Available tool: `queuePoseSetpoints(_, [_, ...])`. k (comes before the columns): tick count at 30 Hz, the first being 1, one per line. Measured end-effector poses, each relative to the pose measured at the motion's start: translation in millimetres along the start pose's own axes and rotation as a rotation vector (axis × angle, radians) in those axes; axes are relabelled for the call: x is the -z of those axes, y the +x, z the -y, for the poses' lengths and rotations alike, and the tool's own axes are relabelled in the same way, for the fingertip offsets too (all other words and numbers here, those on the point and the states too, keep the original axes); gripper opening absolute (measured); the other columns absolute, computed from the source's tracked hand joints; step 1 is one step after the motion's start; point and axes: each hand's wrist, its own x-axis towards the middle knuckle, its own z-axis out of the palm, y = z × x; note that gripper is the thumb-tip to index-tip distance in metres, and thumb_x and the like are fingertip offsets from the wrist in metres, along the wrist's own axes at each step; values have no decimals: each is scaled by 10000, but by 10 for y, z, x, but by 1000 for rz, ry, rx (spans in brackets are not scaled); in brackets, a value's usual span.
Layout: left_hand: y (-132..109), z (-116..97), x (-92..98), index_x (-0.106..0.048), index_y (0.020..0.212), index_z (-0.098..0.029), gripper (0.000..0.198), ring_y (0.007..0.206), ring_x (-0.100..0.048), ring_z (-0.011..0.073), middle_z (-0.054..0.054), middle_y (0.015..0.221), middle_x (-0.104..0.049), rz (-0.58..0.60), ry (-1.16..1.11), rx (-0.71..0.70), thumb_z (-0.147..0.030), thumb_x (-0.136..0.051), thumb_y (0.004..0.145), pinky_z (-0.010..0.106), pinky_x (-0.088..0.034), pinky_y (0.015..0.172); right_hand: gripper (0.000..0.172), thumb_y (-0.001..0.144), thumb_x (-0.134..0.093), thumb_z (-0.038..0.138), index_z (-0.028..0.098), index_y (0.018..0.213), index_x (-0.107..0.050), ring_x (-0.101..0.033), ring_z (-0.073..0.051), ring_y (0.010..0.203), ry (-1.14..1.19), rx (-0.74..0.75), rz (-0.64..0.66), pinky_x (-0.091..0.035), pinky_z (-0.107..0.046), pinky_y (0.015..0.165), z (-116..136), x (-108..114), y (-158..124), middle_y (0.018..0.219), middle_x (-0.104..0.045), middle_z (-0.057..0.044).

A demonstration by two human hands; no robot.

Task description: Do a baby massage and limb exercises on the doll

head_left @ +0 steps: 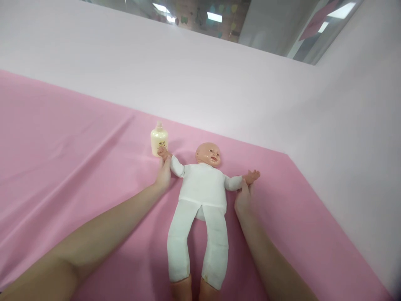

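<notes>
A baby doll [203,186] with a white cloth body lies on its back on the pink sheet [94,167], its arms spread out to both sides. My left hand [164,174] is closed around the doll's arm at the wrist, on the left. On the right, my right hand [243,197] grips the other arm near its wrist. The fingers of both hands are partly hidden behind the doll's arms. Just behind the doll's left-side hand stands a cream-coloured bottle [159,140] with a face drawn on it.
A white wall [188,79] rises behind the pink sheet, and another white wall [360,138] borders it on the right. Above is a window [219,21] with ceiling lights showing in it. Folds [103,146] run across the sheet at the left.
</notes>
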Motion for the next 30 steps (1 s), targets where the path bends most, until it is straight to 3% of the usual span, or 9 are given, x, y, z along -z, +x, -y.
queuePoseSetpoints(3, [-72, -124, -24, -437, 1392, -285, 486, 1348, -566, 240, 102, 1407, -588, 100, -63, -5, -586, -444, 1011, 420, -508, 1098, 680, 957, -525, 465, 286, 1581, -320, -471, -271, 1445, -10, -34, 29, -457, -492, 1162, 203, -70, -88, 1643, -379, -91])
queuePoseSetpoints(6, [-154, -255, -52, -447, 1361, -249, 479, 1322, -562, 250, 115, 1351, -598, 237, -42, -102, -559, -495, 999, 449, -473, 1126, 674, 935, -583, 483, 258, 1544, -400, -533, -284, 1386, -19, -15, 112, -460, -492, 1154, 342, -133, -150, 1566, -494, -112])
queuePoseSetpoints(11, [-250, -450, -86, -565, 1104, -204, 356, 1078, -625, 257, 113, 1094, -665, 444, 164, -341, -536, -491, 996, 500, -484, 1067, 631, 890, -668, 496, 242, 1449, -522, -540, -286, 1389, -71, 2, 222, -427, -497, 1183, 390, -160, -188, 1485, -584, -115])
queuePoseSetpoints(15, [-293, -547, -101, -603, 1204, -198, 385, 1104, -632, 299, 134, 1187, -691, 569, 361, -444, -485, -565, 951, 507, -484, 1028, 549, 878, -698, 445, 246, 1380, -597, -600, -295, 1302, -193, 39, 365, -485, -503, 1118, 370, -125, -212, 1396, -653, -108])
queuePoseSetpoints(19, [-309, -572, -104, -625, 1224, -193, 398, 1122, -642, 310, 123, 1205, -710, 591, 406, -457, -465, -571, 938, 487, -480, 1032, 514, 884, -678, 391, 268, 1378, -601, -585, -302, 1301, -263, 83, 408, -479, -515, 1108, 367, -96, -226, 1391, -649, -95])
queuePoseSetpoints(25, [-300, -525, -80, -607, 1220, -193, 372, 1117, -631, 295, 126, 1200, -699, 561, 342, -420, -439, -588, 942, 474, -471, 1031, 518, 864, -697, 397, 261, 1356, -607, -591, -301, 1295, -158, -2, 345, -462, -511, 1129, 358, -113, -223, 1387, -644, -98])
queuePoseSetpoints(30, [-285, -487, -73, -586, 939, -209, 278, 964, -618, 251, 90, 976, -667, 487, 157, -374, -483, -559, 975, 458, -499, 969, 621, 853, -694, 434, 257, 1425, -531, -596, -294, 1309, 41, -25, 197, -416, -529, 1174, 316, -145, -207, 1391, -634, -98])
